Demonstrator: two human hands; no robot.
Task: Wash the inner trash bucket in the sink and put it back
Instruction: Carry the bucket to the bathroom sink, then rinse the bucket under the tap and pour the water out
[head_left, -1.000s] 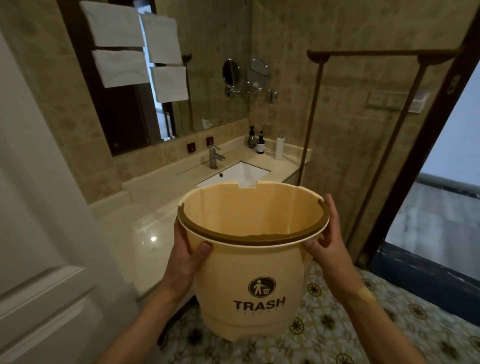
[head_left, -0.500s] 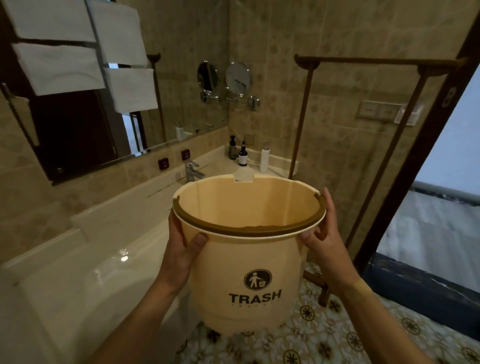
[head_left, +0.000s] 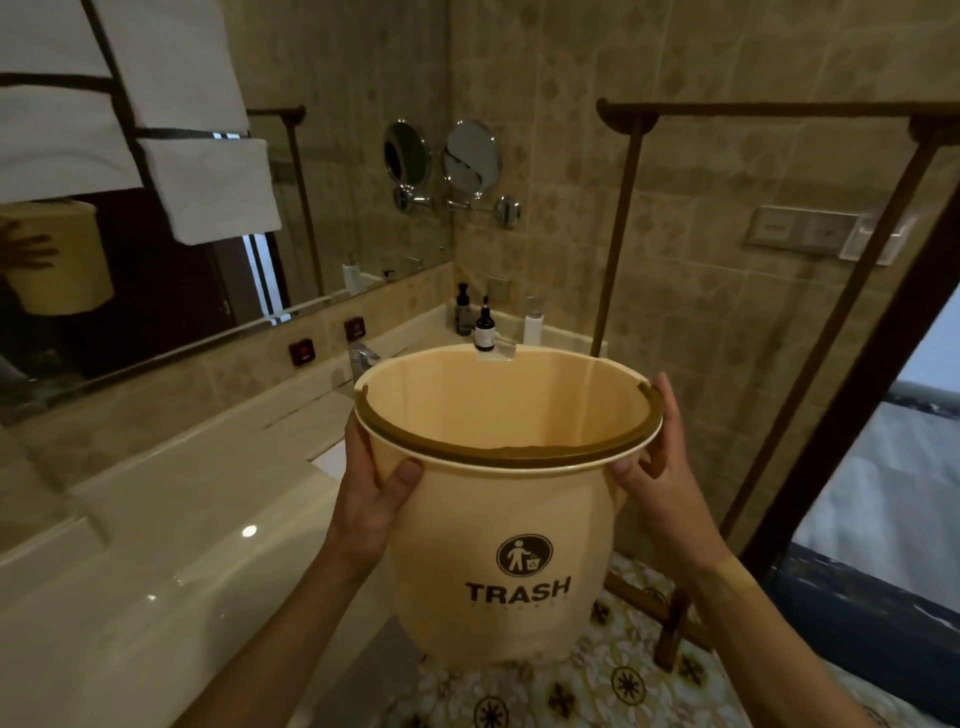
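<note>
I hold a cream trash bucket (head_left: 514, 519) upright in front of me, its side printed TRASH with a round logo and a brown ring around its rim. My left hand (head_left: 371, 493) grips the rim on the left and my right hand (head_left: 657, 467) grips it on the right. The bucket looks empty inside. It hangs beside the counter's front edge, above the patterned floor. The sink (head_left: 330, 460) is almost wholly hidden behind the bucket; only a white corner shows. The chrome tap (head_left: 361, 358) stands just past the bucket's left rim.
A pale counter (head_left: 156, 545) runs along the left under a wide mirror (head_left: 156, 234). Dark and white bottles (head_left: 483, 327) stand in the back corner. A wooden towel rack (head_left: 675, 338) stands on the right, with a round shaving mirror (head_left: 470, 158) on the wall.
I have stepped closer along the counter. The bucket now covers the sink, which was visible behind it one second ago. Both hands keep the same grip.
</note>
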